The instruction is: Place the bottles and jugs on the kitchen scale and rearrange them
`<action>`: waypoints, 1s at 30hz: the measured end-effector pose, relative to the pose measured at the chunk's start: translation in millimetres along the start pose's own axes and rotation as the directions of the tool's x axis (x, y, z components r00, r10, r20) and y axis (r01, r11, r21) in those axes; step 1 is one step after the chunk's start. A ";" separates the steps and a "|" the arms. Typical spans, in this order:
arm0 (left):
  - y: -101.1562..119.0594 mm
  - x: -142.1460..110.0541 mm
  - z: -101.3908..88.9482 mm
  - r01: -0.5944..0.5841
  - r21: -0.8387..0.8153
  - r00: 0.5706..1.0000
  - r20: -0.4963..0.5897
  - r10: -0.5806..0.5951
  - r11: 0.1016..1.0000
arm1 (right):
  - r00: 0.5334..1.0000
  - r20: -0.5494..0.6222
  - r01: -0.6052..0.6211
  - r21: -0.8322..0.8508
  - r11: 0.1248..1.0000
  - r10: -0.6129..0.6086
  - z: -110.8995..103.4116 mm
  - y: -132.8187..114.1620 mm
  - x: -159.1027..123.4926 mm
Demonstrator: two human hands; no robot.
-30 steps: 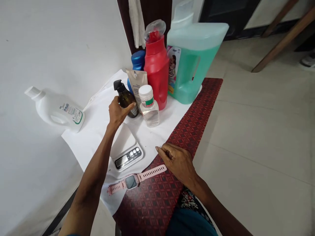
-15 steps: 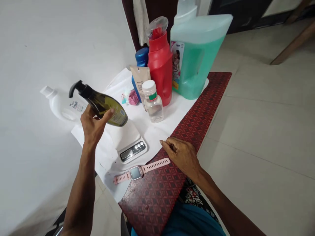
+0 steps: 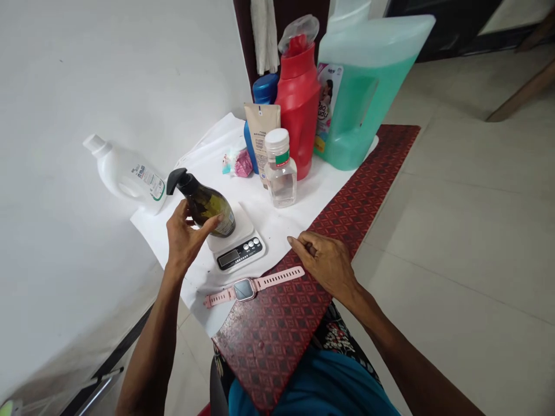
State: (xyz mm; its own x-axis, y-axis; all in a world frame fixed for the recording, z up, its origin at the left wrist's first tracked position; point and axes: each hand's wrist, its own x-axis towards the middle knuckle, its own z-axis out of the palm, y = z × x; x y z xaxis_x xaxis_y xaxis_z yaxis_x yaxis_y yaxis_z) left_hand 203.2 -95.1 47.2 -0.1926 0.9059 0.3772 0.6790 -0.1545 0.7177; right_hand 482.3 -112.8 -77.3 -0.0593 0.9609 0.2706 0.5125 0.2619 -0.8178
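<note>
My left hand [image 3: 184,234] grips a dark olive pump bottle [image 3: 208,205] with a black pump head. The bottle is over the white kitchen scale [image 3: 236,245], tilted slightly; its base seems to meet the weighing plate, though I cannot tell if its full weight rests there. The scale's display shows no readable figures. My right hand [image 3: 325,257] lies at the table's right edge with fingers curled in, and nothing shows in it. Close to its thumb is the end of a pink-strapped smartwatch [image 3: 244,290], laid out flat in front of the scale.
Behind the scale stand a clear bottle with a white cap [image 3: 281,182], a beige tube [image 3: 261,130], a blue bottle [image 3: 265,89], a red bottle [image 3: 299,110] and a large green-liquid jug [image 3: 355,115]. A white detergent bottle [image 3: 124,173] leans by the wall. Crumpled pink wrapping [image 3: 243,164] lies nearby.
My left hand has lowered the pump bottle down and rightward onto or just over the scale, and the bottle is more upright. My right hand keeps about the same place and pose.
</note>
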 end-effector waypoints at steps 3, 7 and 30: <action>-0.7 -5.0 -4.4 0.000 -0.001 1.000 0.015 0.000 1.000 | 0.989 0.143 -0.048 0.007 0.999 0.046 -12.6 -7.4 5.3; -3.4 -15.8 -17.7 0.027 -0.040 0.999 -0.016 -0.028 0.999 | 0.972 0.236 -0.033 0.098 0.995 0.009 -31.1 -27.1 18.0; -39.2 28.3 -0.8 0.203 0.078 0.930 -0.328 -0.167 0.976 | 0.969 0.215 0.147 -0.097 0.984 -0.123 56.1 -9.1 63.4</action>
State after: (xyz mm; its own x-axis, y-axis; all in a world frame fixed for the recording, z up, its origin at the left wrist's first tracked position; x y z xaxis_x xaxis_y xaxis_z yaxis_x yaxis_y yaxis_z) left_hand 170.6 -63.7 30.2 -0.5246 0.7391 0.4226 0.6790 0.0638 0.7313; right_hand 425.9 -49.2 -81.2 -0.3044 0.9181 0.2538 0.5792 0.3900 -0.7158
